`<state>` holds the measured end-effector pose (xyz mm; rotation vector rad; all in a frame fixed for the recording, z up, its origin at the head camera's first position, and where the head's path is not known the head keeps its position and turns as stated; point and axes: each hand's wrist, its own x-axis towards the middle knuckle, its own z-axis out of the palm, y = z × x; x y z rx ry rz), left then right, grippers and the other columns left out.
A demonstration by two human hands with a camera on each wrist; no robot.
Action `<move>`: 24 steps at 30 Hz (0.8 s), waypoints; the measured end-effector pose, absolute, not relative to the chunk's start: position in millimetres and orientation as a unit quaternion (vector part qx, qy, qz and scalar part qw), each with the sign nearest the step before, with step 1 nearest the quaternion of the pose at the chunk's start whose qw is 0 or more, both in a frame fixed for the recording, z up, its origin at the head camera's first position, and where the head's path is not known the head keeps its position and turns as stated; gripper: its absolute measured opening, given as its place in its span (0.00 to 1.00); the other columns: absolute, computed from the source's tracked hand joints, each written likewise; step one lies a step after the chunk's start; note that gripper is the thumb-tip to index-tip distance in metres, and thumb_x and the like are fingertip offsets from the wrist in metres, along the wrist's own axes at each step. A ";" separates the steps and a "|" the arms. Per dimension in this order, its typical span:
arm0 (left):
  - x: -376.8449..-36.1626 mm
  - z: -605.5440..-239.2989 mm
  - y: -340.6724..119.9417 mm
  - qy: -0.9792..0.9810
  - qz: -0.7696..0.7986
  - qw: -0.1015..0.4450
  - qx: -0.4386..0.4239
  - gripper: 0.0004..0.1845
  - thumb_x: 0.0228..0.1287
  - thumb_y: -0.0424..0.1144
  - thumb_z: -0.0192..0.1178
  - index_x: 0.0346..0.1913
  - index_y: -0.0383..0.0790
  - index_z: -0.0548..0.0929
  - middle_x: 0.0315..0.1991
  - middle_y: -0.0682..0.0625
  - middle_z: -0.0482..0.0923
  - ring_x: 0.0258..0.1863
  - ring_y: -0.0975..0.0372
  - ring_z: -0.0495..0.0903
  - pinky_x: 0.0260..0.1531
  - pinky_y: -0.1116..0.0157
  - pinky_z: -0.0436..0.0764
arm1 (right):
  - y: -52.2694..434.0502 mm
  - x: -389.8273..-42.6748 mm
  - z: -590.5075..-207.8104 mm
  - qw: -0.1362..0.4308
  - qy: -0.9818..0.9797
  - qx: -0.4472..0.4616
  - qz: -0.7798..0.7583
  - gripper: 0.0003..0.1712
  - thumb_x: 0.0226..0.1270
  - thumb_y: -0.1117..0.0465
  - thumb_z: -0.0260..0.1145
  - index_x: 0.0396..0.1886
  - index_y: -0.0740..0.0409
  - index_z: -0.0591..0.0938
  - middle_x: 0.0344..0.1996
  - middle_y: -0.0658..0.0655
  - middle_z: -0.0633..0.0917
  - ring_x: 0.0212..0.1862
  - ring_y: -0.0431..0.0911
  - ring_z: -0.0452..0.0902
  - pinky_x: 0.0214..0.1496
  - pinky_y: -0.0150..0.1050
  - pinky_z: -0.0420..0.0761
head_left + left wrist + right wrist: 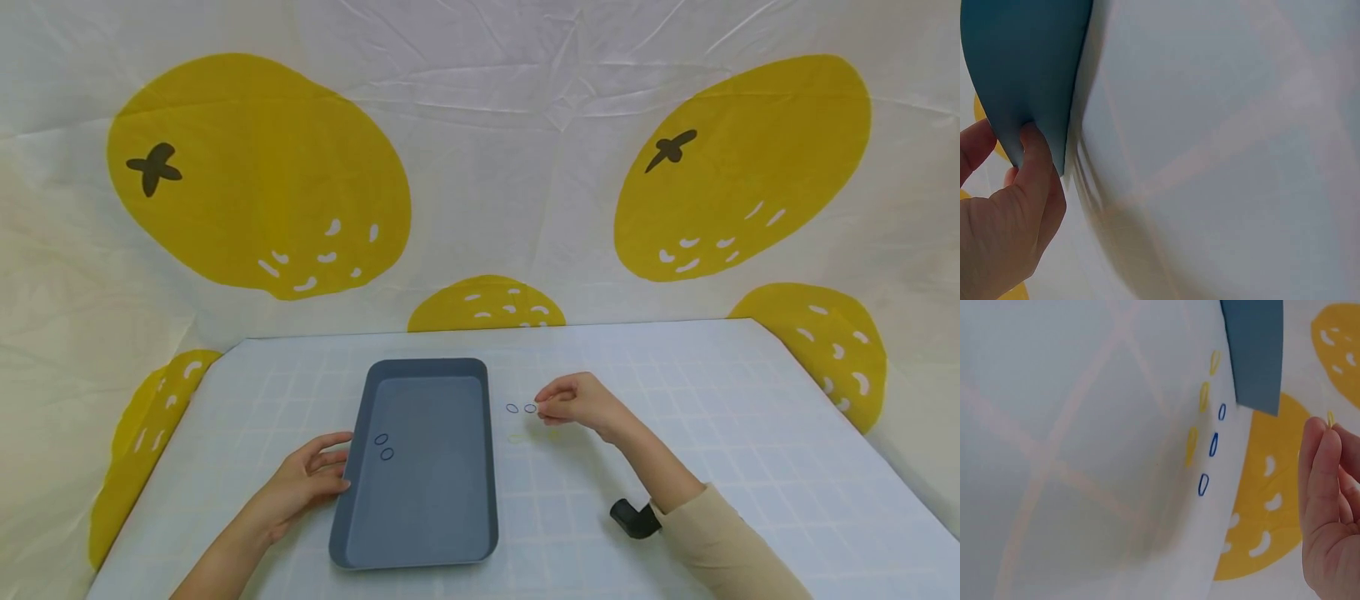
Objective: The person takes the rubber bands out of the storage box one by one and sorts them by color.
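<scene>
Head view: two blue bands (384, 446) already in grey tray (420, 533); left hand (311, 483) grips tray's left rim. Right hand (577, 402) pinches yellow band (1330, 419) above counter (750, 433). Left outside: blue bands (521, 408), faint yellow bands (525, 437) beside tray. Nothing blocks path; lemon-print cloth (255, 175) behind

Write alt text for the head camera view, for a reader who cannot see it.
A person's right hand pinches something small above a white gridded table, beside two small blue rings, while the left hand holds the left edge of a grey-blue tray. Two more blue rings lie inside the tray.
</scene>
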<state>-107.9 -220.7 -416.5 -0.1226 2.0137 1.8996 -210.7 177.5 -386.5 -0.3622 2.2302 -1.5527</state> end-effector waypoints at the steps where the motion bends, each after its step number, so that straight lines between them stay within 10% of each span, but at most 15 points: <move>1: -107.9 -416.5 -220.7 0.715 0.674 0.184 -0.043 0.40 0.54 0.25 0.61 0.68 0.28 0.53 0.61 0.29 0.61 0.54 0.56 0.73 0.44 0.65 0.77 | 178.9 -210.6 -386.5 0.199 0.797 -0.128 -0.555 0.15 0.60 0.70 0.64 0.43 0.80 0.77 0.31 0.63 0.85 0.34 0.49 0.83 0.42 0.46 0.80; 24: -106.9 -415.5 -219.9 0.713 0.675 0.185 -0.041 0.40 0.54 0.25 0.61 0.68 0.27 0.52 0.61 0.28 0.61 0.53 0.57 0.74 0.44 0.65 0.78 | 207.2 -204.6 -407.8 0.198 0.802 -0.065 -0.560 0.14 0.59 0.70 0.64 0.42 0.78 0.78 0.30 0.60 0.85 0.34 0.47 0.82 0.40 0.40 0.81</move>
